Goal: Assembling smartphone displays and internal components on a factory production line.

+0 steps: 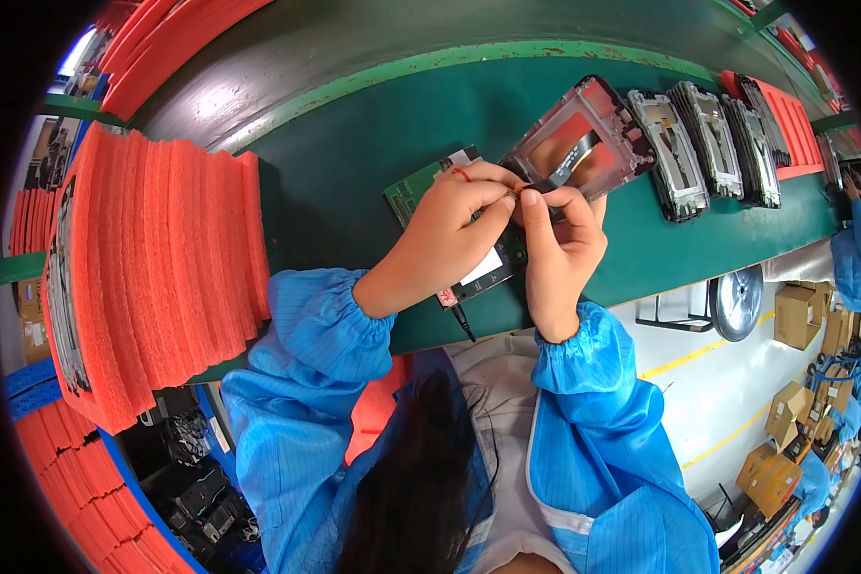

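At mid-frame, your right hand (562, 253) pinched a flat black ribbon cable (569, 165), probably steadying its end near the green circuit board (407, 196); left hand (454, 225) bunched its fingertips there, grip unclear.

The green-and-black rectangular circuit board (409, 196) bears a white patch, and the flat black ribbon strip (572, 163) is partly silvery-white. The grey rectangular frame (582, 117) surrounds a reddish-brown centre. Orange-red foam sheets (177, 268) contrast with the dark-green tabletop (660, 253); darker lines stripe the glossy blue fabric sleeves (330, 316).
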Available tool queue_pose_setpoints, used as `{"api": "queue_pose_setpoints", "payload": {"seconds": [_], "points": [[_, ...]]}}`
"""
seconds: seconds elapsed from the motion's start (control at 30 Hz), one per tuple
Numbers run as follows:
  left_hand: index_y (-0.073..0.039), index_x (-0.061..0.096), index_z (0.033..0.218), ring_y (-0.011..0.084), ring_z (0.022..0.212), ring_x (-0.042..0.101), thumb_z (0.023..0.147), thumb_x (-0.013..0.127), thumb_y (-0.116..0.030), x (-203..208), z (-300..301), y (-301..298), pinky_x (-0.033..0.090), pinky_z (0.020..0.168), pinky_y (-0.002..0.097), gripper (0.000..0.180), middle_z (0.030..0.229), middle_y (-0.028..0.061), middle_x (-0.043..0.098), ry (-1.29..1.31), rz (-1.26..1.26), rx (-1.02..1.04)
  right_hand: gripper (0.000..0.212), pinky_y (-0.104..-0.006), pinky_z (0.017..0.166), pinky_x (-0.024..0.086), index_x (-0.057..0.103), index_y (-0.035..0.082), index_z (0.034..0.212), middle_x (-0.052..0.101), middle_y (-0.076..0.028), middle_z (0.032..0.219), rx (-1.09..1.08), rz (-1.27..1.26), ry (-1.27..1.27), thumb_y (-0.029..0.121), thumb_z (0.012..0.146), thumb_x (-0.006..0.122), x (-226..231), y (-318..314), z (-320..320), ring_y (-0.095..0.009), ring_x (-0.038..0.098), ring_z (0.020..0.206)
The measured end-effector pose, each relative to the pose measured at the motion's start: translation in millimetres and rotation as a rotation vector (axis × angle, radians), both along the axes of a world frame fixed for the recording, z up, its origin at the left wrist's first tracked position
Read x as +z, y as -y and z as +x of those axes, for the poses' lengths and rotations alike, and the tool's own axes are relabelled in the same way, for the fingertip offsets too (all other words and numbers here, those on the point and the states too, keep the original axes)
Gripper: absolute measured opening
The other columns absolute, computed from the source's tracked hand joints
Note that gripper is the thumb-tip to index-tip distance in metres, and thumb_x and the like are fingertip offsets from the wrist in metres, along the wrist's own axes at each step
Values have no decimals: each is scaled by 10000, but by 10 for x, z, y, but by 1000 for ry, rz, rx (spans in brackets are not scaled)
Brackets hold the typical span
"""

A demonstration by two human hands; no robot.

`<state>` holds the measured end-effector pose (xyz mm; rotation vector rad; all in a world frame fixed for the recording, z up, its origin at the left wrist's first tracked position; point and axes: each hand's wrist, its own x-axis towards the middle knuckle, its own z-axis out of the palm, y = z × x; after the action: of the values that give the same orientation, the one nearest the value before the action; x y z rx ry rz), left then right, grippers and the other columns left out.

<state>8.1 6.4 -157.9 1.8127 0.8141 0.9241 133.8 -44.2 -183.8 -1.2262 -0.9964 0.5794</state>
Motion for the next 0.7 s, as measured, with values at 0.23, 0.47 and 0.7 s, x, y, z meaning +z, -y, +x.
{"api": "queue_pose_setpoints", "payload": {"seconds": [0.23, 0.47, 0.7], "points": [[54, 648, 872, 269, 925, 563, 899, 546, -76, 34, -12, 0, 441, 799, 360, 168, 1039, 116, 632, -1, -33, -1, 85, -196, 669, 457, 616, -40, 882, 484, -30, 1083, -4, 24, 95, 9, 862, 682, 56, 1, -2, -87, 567, 853], [59, 642, 877, 275, 910, 560, 894, 540, -71, 99, -31, -18, 433, 790, 366, 166, 1028, 133, 631, 3, -151, -34, 117, -212, 699, 441, 626, -29, 888, 488, -43, 1090, -23, 23, 139, 6, 823, 716, 116, 3, -17, -94, 540, 908], [61, 621, 841, 294, 893, 556, 882, 538, -59, 76, -18, -19, 424, 792, 371, 151, 1008, 156, 628, -37, 113, -53, 110, -234, 743, 435, 637, -15, 886, 491, -65, 1095, -59, 36, 138, -3, 808, 713, 84, -7, -23, -120, 529, 936]]}}
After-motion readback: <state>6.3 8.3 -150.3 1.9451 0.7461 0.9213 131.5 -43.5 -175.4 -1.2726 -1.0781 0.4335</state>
